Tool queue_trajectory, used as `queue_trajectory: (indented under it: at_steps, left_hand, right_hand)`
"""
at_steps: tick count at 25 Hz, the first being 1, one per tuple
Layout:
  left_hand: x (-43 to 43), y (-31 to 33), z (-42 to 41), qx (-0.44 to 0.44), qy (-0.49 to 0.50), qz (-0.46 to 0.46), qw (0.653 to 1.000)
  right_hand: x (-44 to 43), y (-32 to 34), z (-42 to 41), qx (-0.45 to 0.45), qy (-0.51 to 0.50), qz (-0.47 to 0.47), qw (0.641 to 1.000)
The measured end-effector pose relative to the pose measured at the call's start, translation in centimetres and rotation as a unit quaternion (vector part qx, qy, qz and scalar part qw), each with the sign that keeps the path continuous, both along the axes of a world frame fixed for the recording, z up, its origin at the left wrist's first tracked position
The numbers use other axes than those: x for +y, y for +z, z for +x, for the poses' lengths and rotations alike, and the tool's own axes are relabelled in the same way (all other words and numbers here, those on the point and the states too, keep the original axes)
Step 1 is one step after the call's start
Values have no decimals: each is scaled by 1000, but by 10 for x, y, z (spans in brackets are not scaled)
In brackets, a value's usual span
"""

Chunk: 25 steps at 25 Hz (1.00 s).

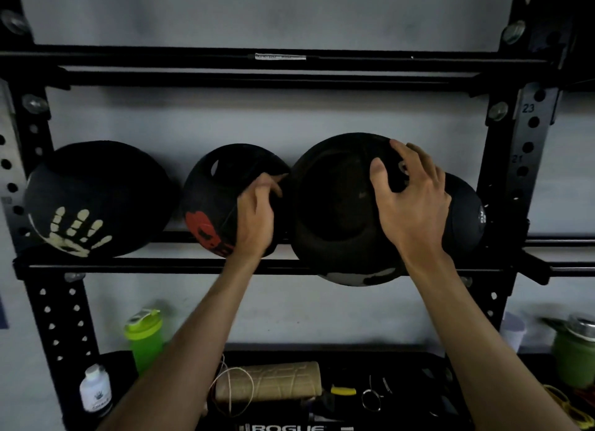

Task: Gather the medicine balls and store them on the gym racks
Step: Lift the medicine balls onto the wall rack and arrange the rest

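1. The big ball [335, 205] sits centre right of the frame on the rack [161, 264]; its underside hangs below the front rail; it touches the red-print ball [209, 205] on its left and hides part of a smaller ball [465, 214] on its right.
2. The left grip [257, 211] curls round the big ball's left flank, fingers tucked into the gap beside the red-print ball; the right grip [413, 202] lies spread on the upper right, fingers splayed and pressing, wrapped round nothing.
3. We judge the big ball heavy and rather soft, since its front face shows a dished hollow; the shell looks matte, so probably not slippery; it is too wide for one grip.
4. We would hold it by opposite flanks, palms flat and low, and push it back until it settles between the rails.
5. Two risks, as we see it: the left fingers pinched between the two balls; the big ball rolling forward over the front rail.
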State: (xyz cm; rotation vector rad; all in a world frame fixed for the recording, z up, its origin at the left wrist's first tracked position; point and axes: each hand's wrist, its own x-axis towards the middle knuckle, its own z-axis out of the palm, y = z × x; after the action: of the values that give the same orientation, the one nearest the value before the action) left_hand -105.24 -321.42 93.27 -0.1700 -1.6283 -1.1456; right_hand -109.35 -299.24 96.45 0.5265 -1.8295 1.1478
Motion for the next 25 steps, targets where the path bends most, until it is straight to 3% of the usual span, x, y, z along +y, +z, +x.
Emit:
queue_trajectory:
  at_steps: [2, 3, 5, 7, 8, 13, 17, 25]
  left_hand:
    - [-23, 26, -8, -30, 142, -166, 975]
    - [-33, 39, -16, -68, 211, -256, 941]
    - [-48, 56, -35, -218, 307, -392, 839]
    - [-63, 60, -43, -344, 359, -433, 752]
    - [-67, 57, -42, -362, 365, -430, 742]
    - [-78, 52, -21, -315, 367, -352, 801]
    - [-140, 55, 20, -298, 355, -206, 862]
    - [-139, 40, 23, -229, 325, -137, 907]
  right_hand:
    - [-2, -2, 1, 3, -1, 1, 1000]
    - [-2, -2, 1, 4, 0, 1, 1000]
    - [-1, -2, 0, -1, 2, -1, 1000]
    - [-1, -2, 0, 0, -1, -2, 1000]
    - [0, -2, 0, 2, -1, -3, 1000]
    - [-9, 0, 4, 11, -14, 13, 1000]
    - [-23, 6, 9, 15, -31, 43, 998]
    - [-89, 70, -48, -65, -38, 133, 988]
